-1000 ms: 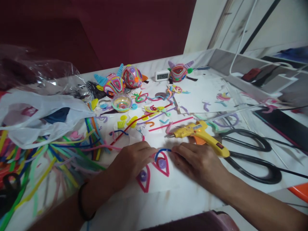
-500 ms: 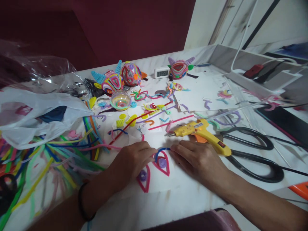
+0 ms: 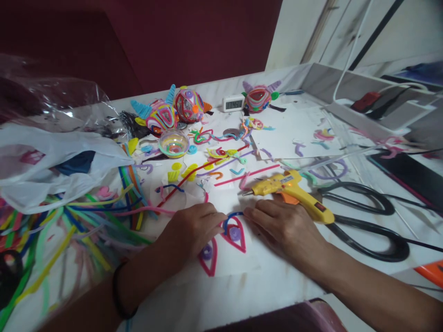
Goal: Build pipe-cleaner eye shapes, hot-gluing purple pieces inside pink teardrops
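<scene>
While the right hand (image 3: 285, 226) pinches the right end of a blue strip (image 3: 235, 213), the left hand (image 3: 194, 230) sits closed at its other side — whether those fingers grip it, I cannot tell. The strip lies between the hands, roughly left to right, its left part curving nearward over a pink outline (image 3: 243, 240). It looks soft and bendable; the outline is teardrop-shaped around a round purple coil (image 3: 235, 234) — all on smooth white paper (image 3: 231, 265).

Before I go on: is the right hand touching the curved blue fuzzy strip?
Touching. The head view shows the right hand pinching the curved blue fuzzy strip at its right end.
</scene>
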Demonstrator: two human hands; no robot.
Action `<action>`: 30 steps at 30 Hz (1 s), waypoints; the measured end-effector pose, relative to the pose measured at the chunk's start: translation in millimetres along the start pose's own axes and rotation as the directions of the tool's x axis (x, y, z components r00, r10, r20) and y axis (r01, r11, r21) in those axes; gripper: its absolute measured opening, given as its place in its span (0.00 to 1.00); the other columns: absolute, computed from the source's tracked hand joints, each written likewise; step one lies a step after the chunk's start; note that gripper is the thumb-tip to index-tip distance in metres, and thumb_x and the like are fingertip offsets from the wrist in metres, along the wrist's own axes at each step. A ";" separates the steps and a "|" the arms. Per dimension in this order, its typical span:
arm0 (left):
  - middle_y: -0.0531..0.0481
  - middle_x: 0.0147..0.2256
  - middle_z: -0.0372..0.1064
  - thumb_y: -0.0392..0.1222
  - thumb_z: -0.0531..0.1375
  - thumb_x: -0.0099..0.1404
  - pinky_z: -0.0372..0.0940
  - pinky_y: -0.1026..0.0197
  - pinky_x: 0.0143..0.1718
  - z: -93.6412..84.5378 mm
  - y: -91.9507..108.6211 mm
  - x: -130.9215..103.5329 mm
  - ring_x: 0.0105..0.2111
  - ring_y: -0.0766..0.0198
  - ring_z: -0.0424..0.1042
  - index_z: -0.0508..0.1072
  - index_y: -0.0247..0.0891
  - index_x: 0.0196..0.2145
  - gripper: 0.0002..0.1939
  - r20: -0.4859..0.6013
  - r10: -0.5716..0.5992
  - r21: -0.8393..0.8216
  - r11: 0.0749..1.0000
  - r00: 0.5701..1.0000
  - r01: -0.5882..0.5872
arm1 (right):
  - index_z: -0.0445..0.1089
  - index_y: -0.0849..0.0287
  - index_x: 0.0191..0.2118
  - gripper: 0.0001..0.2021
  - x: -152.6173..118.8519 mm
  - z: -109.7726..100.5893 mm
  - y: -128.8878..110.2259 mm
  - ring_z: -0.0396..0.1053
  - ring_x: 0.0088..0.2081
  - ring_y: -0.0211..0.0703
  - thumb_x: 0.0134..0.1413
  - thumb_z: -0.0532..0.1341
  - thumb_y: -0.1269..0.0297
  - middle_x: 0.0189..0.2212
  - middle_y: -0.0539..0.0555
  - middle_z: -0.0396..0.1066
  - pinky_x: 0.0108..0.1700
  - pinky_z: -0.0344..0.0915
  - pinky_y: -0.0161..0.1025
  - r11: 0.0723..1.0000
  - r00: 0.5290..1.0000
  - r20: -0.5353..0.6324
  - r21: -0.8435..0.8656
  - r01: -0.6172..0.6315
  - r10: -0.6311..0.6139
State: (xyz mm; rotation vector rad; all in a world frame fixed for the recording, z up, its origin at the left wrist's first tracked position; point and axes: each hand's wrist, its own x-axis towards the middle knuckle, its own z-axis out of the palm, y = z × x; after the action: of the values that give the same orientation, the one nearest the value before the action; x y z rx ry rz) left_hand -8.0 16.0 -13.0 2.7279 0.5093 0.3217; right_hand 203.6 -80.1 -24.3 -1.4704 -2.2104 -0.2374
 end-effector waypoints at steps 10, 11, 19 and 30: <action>0.48 0.36 0.71 0.36 0.50 0.72 0.70 0.62 0.41 1.3 -1.0 -3.5 0.38 0.63 0.72 0.72 0.37 0.37 0.11 -0.014 0.032 -0.019 0.999 0.999 -0.033 | 0.73 0.61 0.34 0.14 1.6 -0.4 -1.2 0.67 0.26 0.40 0.66 0.51 0.69 0.27 0.54 0.72 0.27 0.57 0.38 0.999 1.000 0.003 -0.034 0.005 -0.005; 0.48 0.36 0.71 0.36 0.50 0.72 0.71 0.62 0.41 1.3 -1.3 -3.7 0.38 0.63 0.72 0.72 0.37 0.38 0.12 -0.013 0.033 -0.025 0.999 0.999 -0.033 | 0.73 0.61 0.34 0.14 1.6 -0.4 -1.2 0.67 0.26 0.40 0.66 0.51 0.69 0.28 0.54 0.72 0.27 0.57 0.38 0.999 1.000 0.003 -0.036 0.006 -0.006; 0.48 0.37 0.71 0.35 0.50 0.72 0.71 0.62 0.41 0.1 -1.7 -3.3 0.39 0.62 0.72 0.72 0.36 0.40 0.11 0.019 0.038 -0.043 0.998 0.999 -0.037 | 0.72 0.61 0.34 0.13 1.7 -1.8 -2.7 0.65 0.25 0.40 0.66 0.52 0.70 0.26 0.53 0.70 0.26 0.55 0.38 0.999 1.000 -0.003 -0.043 0.012 -0.012; 0.47 0.36 0.71 0.36 0.51 0.72 0.70 0.60 0.39 0.8 2.1 -1.8 0.37 0.61 0.72 0.72 0.35 0.39 0.10 0.004 0.046 -0.018 0.999 0.999 -0.046 | 0.72 0.61 0.31 0.13 2.6 -5.6 -5.9 0.61 0.23 0.38 0.65 0.52 0.71 0.23 0.51 0.66 0.24 0.52 0.38 1.000 1.000 -0.009 0.012 0.019 -0.019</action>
State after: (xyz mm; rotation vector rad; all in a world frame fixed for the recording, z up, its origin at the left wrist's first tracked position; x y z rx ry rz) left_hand -8.8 13.2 -13.2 2.7253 0.4405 0.3308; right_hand 199.1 -82.5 -17.5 -1.4397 -2.2162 -0.2352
